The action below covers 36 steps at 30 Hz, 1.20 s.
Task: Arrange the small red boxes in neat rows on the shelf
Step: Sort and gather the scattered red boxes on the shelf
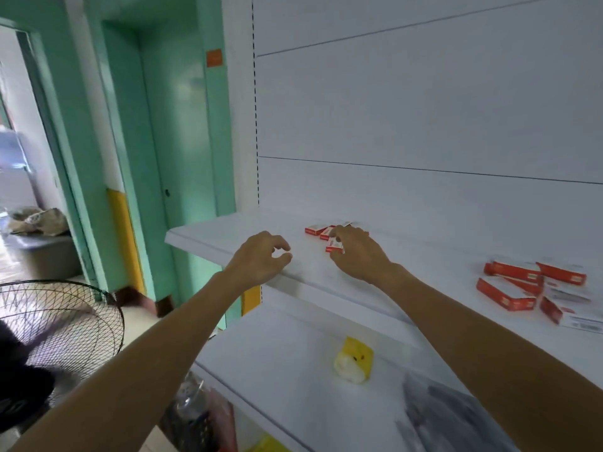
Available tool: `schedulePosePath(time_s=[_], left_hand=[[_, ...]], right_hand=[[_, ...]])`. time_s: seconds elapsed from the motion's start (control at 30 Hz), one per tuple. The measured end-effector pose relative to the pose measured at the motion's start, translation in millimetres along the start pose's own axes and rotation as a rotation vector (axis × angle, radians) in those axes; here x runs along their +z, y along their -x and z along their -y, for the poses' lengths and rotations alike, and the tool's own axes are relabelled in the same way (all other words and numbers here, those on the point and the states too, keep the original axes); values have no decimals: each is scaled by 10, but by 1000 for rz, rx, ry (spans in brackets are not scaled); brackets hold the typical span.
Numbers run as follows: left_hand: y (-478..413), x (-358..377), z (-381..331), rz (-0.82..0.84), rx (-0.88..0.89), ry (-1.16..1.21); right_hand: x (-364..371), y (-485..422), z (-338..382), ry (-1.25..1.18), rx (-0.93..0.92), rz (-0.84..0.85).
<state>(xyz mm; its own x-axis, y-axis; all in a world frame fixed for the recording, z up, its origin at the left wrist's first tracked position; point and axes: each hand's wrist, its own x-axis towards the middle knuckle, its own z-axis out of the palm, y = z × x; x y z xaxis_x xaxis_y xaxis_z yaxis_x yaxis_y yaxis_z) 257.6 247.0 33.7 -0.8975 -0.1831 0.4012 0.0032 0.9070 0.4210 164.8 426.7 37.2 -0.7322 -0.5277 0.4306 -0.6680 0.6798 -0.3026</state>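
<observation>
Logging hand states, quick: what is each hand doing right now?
Left hand: loosely curled, holding nothing.
Right hand: pinching a small red box.

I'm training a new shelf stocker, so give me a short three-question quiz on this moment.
1. Multiple choice: the loose pile of red boxes lies A) left of both hands, B) right of the right hand, on the same shelf, C) on the floor.
2. True or false: the right hand pinches a small red box while the left hand holds nothing.
3. Fill in: the yellow toy sits on the ____ shelf.
Key: 1 B; 2 true; 3 lower.
</observation>
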Motion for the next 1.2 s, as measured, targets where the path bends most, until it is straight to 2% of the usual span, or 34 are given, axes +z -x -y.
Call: schedulePosePath(time_s=[0.23,0.5,0.6,0.8,0.9,1.1,1.2], left_hand=[[-592,241,268,48,58,24],[-1346,534,481,83,135,63],[-1596,669,579,112,140,70],[-2095,899,672,234,214,87],[-2233,995,681,332,303,89],[-2363,1029,829,347,421,126],[-2395,992,960,339,417,167]], right_hand=[[166,-577,-191,87,38,0],[342,-1240,-478,58,146,-17],[450,-1374,-555,99,187,25],[567,-1527,-636,123,327,-1],[636,-1518,-640,133,436,48],[806,-1553,-505,266,561,80],[898,-1622,-431,322,608,52]])
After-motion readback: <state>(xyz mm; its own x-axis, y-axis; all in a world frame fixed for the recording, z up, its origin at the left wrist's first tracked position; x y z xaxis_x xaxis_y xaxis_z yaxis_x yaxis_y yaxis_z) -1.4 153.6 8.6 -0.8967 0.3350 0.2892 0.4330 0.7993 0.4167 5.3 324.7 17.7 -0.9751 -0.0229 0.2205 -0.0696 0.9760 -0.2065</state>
